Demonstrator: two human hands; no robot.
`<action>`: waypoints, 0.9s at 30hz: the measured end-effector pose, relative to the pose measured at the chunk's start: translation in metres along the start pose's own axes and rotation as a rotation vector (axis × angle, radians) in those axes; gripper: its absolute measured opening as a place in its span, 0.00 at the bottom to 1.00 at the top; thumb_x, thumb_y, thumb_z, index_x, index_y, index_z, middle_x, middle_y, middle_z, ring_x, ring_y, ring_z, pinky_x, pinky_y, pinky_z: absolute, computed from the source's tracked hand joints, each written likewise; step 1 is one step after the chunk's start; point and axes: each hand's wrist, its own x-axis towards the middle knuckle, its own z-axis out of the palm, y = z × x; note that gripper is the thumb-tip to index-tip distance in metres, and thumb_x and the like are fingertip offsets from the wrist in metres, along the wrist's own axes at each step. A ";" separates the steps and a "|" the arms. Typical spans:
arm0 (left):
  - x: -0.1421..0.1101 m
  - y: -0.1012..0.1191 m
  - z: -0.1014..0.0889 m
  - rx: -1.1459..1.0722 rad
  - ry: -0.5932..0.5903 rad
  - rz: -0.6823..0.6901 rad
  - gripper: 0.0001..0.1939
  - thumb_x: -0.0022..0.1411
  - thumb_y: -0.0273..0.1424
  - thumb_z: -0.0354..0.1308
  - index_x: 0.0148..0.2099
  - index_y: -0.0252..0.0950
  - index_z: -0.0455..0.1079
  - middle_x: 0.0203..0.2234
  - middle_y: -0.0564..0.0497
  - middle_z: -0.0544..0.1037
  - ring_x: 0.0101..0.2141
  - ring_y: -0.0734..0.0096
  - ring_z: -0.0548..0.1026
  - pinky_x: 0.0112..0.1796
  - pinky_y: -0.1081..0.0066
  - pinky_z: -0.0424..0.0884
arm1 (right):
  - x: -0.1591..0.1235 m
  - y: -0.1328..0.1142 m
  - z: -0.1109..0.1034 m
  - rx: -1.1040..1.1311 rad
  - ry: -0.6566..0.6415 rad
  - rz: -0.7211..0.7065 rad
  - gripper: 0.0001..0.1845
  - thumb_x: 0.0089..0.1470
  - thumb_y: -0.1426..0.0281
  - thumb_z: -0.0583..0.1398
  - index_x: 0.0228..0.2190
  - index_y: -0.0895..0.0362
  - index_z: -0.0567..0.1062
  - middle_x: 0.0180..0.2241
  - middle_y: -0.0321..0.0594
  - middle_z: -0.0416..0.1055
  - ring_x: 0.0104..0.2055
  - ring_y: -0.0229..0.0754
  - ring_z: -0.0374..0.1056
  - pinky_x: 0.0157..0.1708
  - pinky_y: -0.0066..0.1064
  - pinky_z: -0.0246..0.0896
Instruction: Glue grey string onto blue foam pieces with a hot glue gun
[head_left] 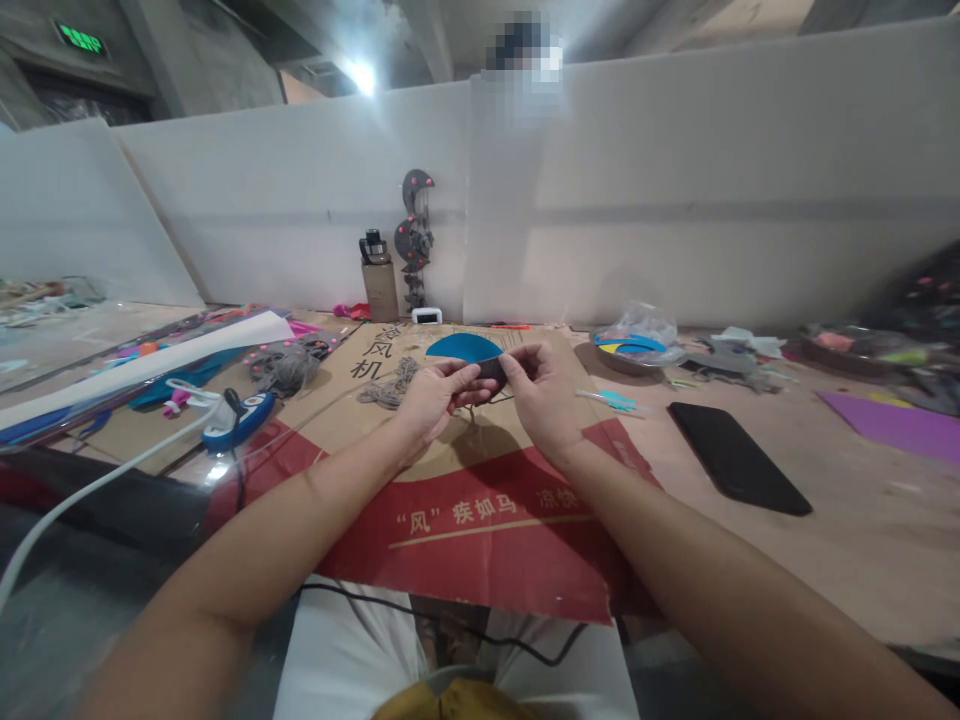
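Note:
My left hand and my right hand meet above the middle of the cardboard. Between their fingertips they pinch a small dark grey piece, most of it covered by the fingers. Just behind it shows a blue piece with a rounded top edge; whether it touches the hands I cannot tell. A loose bundle of grey yarn lies on the cardboard beside my left hand. Thin dark strands seem to hang below the fingers.
A black phone lies to the right, near a purple sheet. A bowl with coloured pieces stands behind. On the left are a blue-white power strip and more yarn. A bottle stands by the white partition.

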 end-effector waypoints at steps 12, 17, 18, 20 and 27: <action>0.030 0.033 -0.047 -0.049 0.201 0.278 0.07 0.54 0.21 0.61 0.31 0.32 0.65 0.23 0.51 0.77 0.30 0.71 0.80 0.35 0.74 0.75 | -0.003 0.018 0.003 -0.224 -0.471 -0.003 0.13 0.56 0.62 0.55 0.30 0.55 0.76 0.28 0.38 0.73 0.33 0.41 0.66 0.35 0.33 0.59; 0.040 0.052 -0.070 -0.114 0.305 0.355 0.05 0.57 0.21 0.59 0.31 0.32 0.66 0.23 0.50 0.78 0.30 0.72 0.80 0.34 0.75 0.75 | -0.007 0.014 0.004 -0.227 -0.709 0.150 0.13 0.55 0.62 0.55 0.29 0.53 0.77 0.22 0.34 0.69 0.24 0.37 0.62 0.23 0.29 0.54; 0.042 0.056 -0.073 -0.130 0.322 0.377 0.05 0.58 0.20 0.58 0.31 0.32 0.66 0.23 0.50 0.78 0.30 0.72 0.80 0.34 0.75 0.76 | -0.007 0.011 0.003 -0.222 -0.740 0.180 0.13 0.55 0.62 0.55 0.29 0.53 0.77 0.22 0.34 0.68 0.22 0.36 0.61 0.21 0.28 0.52; 0.044 0.063 -0.080 -0.164 0.354 0.421 0.05 0.59 0.19 0.56 0.31 0.32 0.66 0.23 0.51 0.78 0.30 0.73 0.80 0.34 0.76 0.76 | -0.003 0.002 -0.002 -0.201 -0.773 0.207 0.13 0.55 0.63 0.55 0.29 0.54 0.77 0.22 0.34 0.68 0.19 0.33 0.57 0.18 0.26 0.48; 0.050 0.088 -0.109 -0.322 0.512 0.538 0.07 0.59 0.18 0.56 0.29 0.33 0.66 0.22 0.52 0.77 0.29 0.75 0.79 0.35 0.76 0.76 | 0.012 -0.036 -0.034 0.135 -0.782 0.350 0.17 0.52 0.57 0.58 0.36 0.57 0.76 0.22 0.34 0.64 0.19 0.30 0.53 0.16 0.23 0.44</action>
